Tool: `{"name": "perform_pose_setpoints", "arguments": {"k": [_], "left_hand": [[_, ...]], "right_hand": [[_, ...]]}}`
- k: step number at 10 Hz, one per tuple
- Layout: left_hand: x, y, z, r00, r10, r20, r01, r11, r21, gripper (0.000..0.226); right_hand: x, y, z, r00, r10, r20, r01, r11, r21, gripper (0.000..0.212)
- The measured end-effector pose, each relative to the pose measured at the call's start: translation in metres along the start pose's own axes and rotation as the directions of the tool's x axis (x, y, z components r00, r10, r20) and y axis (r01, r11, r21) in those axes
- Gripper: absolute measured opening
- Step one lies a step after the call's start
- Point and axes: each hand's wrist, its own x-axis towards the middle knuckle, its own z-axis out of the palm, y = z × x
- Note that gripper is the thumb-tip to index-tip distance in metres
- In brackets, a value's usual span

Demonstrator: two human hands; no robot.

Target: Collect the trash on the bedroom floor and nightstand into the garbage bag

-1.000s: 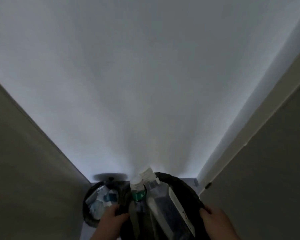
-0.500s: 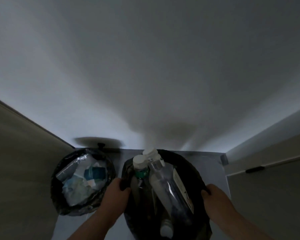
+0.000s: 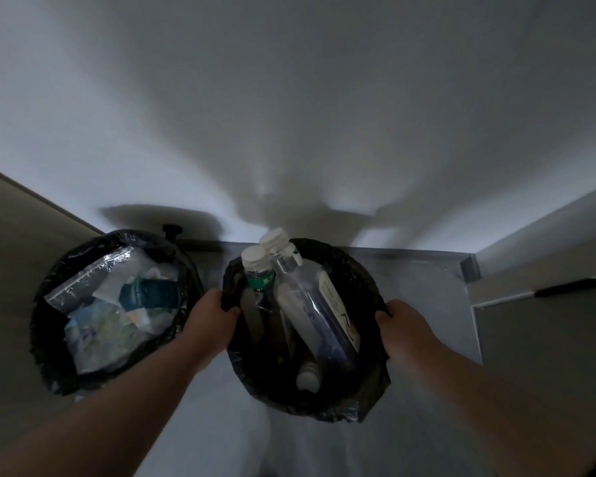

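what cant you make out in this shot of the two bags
Head view, dim:
- Lower part of the bottles: sunk in the right bag.
- Fingertips of the left hand and right hand: curled over that bag's rim.
- Label text: blurred.
- What lies under the wrappers in the left bag: covered.
- Bedroom floor, nightstand: out of frame.

Bottles (image 3: 303, 297) in bag (image 3: 365, 401), bin (image 3: 49, 356) left.

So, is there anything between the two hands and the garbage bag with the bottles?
Nothing visible. The left hand already grips the left rim of the garbage bag, and the right hand grips its right rim. The plastic bottles stand inside the bag, between the hands.
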Motion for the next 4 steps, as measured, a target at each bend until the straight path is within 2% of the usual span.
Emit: {"name": "perform_pose_setpoints", "arguments": {"k": [1,2,3,4], "left_hand": [[0.012,-0.009,0.006,1.0,-0.013,-0.014,0.013,1.0,-0.001,0.004],[0.018,-0.014,0.011,1.0,-0.014,-0.004,0.014,0.999,-0.052,0.01],[0.025,-0.017,0.01,0.998,-0.027,0.053,0.033,0.994,-0.1,0.013],[0.018,-0.025,-0.001,0.996,-0.013,0.093,0.018,0.998,-0.054,0.03]], "right_hand": [[0.008,0.001,0.005,1.0,0.009,-0.003,-0.009,0.999,0.032,0.019],[0.011,0.0,0.008,1.0,0.019,-0.002,-0.019,0.998,0.063,0.019],[0.017,0.001,0.008,1.0,0.019,-0.004,-0.019,0.999,0.042,0.019],[0.002,0.0,0.003,1.0,-0.006,-0.018,0.006,1.0,0.004,0.023]]}}
